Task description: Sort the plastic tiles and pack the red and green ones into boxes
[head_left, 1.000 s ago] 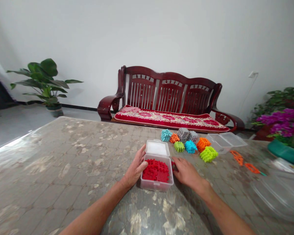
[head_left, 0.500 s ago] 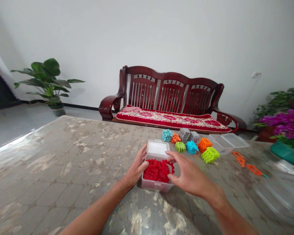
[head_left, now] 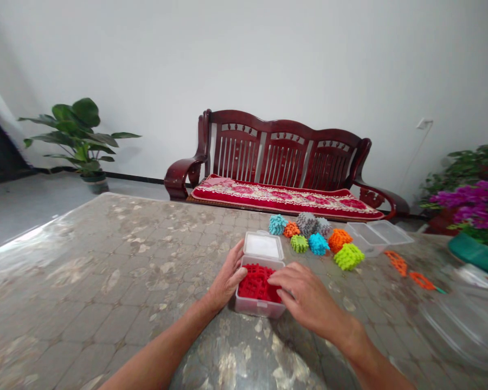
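Observation:
A small clear plastic box [head_left: 257,307] stands open on the table, its hinged lid [head_left: 263,245] laid back behind it. Red toothed plastic pieces [head_left: 255,283] fill the box. My left hand [head_left: 226,280] curls round the box's left side, thumb at the rim. Over the right half of the box, my right hand [head_left: 305,296] lies palm down with its fingers pressing on the red pieces.
Several coloured toothed clusters sit behind the box: teal [head_left: 276,223], grey [head_left: 306,222], green [head_left: 299,244], blue [head_left: 318,244], orange [head_left: 339,239], lime [head_left: 348,256]. An empty clear box [head_left: 370,237] and loose orange pieces [head_left: 406,270] lie to the right. A flower pot [head_left: 474,252] stands at the table's right edge.
My right hand moved from the table beside the box up over it, then came down onto the red pieces. The left hand stayed on the box.

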The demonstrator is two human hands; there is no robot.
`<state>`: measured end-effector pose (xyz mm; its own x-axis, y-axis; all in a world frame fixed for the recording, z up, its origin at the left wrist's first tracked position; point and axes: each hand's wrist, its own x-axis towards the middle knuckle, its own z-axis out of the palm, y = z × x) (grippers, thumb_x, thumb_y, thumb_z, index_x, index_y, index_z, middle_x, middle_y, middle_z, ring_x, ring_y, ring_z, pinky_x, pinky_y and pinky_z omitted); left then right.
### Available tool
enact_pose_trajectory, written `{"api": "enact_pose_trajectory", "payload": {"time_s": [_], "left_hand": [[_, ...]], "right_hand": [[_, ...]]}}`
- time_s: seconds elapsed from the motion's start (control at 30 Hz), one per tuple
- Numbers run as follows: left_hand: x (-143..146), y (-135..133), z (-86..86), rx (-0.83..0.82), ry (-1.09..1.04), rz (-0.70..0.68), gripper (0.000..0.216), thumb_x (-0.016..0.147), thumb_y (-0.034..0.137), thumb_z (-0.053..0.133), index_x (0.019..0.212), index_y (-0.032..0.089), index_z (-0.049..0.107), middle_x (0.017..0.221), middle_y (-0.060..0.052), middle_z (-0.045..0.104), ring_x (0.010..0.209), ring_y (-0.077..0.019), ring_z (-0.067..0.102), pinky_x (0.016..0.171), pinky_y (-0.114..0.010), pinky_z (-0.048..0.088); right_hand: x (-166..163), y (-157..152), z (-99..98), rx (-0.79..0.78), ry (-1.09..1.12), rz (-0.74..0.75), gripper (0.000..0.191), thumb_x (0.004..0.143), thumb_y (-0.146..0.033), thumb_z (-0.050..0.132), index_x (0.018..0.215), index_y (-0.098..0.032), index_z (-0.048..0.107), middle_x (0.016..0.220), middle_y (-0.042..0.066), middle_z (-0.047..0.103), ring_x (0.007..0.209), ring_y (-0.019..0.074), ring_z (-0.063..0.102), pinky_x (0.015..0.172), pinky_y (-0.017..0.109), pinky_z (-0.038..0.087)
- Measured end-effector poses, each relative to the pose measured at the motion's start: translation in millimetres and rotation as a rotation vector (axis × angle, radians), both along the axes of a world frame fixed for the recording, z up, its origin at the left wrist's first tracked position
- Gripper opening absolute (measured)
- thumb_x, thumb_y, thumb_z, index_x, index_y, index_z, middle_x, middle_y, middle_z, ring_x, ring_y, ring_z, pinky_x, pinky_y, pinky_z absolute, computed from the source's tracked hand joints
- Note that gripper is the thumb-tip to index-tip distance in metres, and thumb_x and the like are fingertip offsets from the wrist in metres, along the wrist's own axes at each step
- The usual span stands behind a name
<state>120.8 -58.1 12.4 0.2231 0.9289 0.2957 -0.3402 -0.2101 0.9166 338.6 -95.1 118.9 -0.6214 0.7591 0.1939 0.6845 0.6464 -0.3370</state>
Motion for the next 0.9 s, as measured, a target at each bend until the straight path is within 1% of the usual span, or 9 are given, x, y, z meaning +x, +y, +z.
{"api": "enact_pose_trajectory", "payload": {"time_s": [0.17,0.27,0.4,0.47,0.6,0.7,0.77,0.9], "left_hand": [[-0.3,0.4,-1.2,0.002,0.015,0.005,0.083,0.086,0.056,0.060,0.153,0.025,0.023,0.161,-0.012,0.027,0.148,-0.0323,0.023,0.120,-0.049,0.022],[0.0,1.2,-1.3,0.015,0.009,0.001,0.083,0.085,0.057,0.060,0.153,0.025,0.024,0.161,-0.012,0.028,0.147,-0.0325,0.025,0.120,-0.049,0.023],[0.5,1.6,0.6,0.025,0.010,0.005,0.083,0.086,0.055,0.060,0.153,0.024,0.024,0.160,-0.013,0.029,0.147,-0.0326,0.027,0.120,-0.049,0.024],[0.5,1.3,1.8,0.025,0.013,0.003,0.082,0.086,0.054,0.060,0.154,0.023,0.023,0.160,-0.013,0.029,0.147,-0.0325,0.027,0.120,-0.050,0.024],[0.3,0.9,1.7,0.019,0.018,0.001,0.082,0.087,0.054,0.059,0.153,0.023,0.023,0.161,-0.013,0.027,0.148,-0.0322,0.024,0.121,-0.050,0.022],[0.7,0.8,1.6,0.006,0.011,0.005,0.083,0.086,0.055,0.060,0.153,0.023,0.024,0.161,-0.013,0.025,0.148,-0.0326,0.023,0.120,-0.050,0.023],[1.3,0.4,3.2,-0.002,0.003,0.000,0.084,0.085,0.055,0.061,0.153,0.023,0.024,0.160,-0.014,0.028,0.147,-0.0325,0.027,0.120,-0.049,0.025],[1.9,-0.7,9.5,-0.014,0.007,-0.006,0.084,0.085,0.050,0.062,0.153,0.020,0.021,0.155,-0.016,0.037,0.141,-0.0312,0.038,0.118,-0.047,0.027]], "right_hand": [[-0.8,-0.3,-10.2,0.009,0.017,0.023,0.032,0.092,-0.014,0.052,0.115,-0.027,0.070,0.116,0.001,0.071,0.106,0.0199,0.058,0.096,0.037,0.043],[-0.5,2.8,-13.1,0.000,0.032,0.029,0.034,0.093,-0.013,0.049,0.115,-0.026,0.070,0.116,0.000,0.072,0.105,0.0194,0.059,0.096,0.036,0.044],[-0.8,8.4,-15.2,-0.008,0.025,0.041,0.036,0.091,-0.010,0.052,0.117,-0.027,0.069,0.113,0.000,0.073,0.104,0.0191,0.060,0.095,0.036,0.045],[-1.4,10.4,-15.9,0.004,0.036,0.045,0.035,0.090,-0.010,0.053,0.114,-0.027,0.071,0.113,0.001,0.073,0.106,0.0193,0.060,0.096,0.036,0.045],[-5.8,13.8,-15.3,0.034,0.118,0.031,0.030,0.092,-0.013,0.054,0.112,-0.027,0.072,0.116,0.001,0.072,0.107,0.0183,0.061,0.099,0.036,0.044],[-14.8,19.0,-14.3,0.040,0.176,-0.001,0.026,0.094,-0.018,0.056,0.111,-0.027,0.072,0.108,0.001,0.073,0.101,0.0166,0.063,0.095,0.033,0.045],[-23.1,23.9,-14.6,0.038,0.182,-0.019,0.022,0.094,-0.019,0.057,0.107,-0.026,0.073,0.103,0.002,0.073,0.097,0.0163,0.063,0.090,0.031,0.047],[-36.9,31.4,-16.9,0.037,0.081,0.021,0.019,0.092,-0.018,0.059,0.096,-0.025,0.076,0.091,0.002,0.072,0.090,0.0158,0.062,0.085,0.028,0.046]]}}
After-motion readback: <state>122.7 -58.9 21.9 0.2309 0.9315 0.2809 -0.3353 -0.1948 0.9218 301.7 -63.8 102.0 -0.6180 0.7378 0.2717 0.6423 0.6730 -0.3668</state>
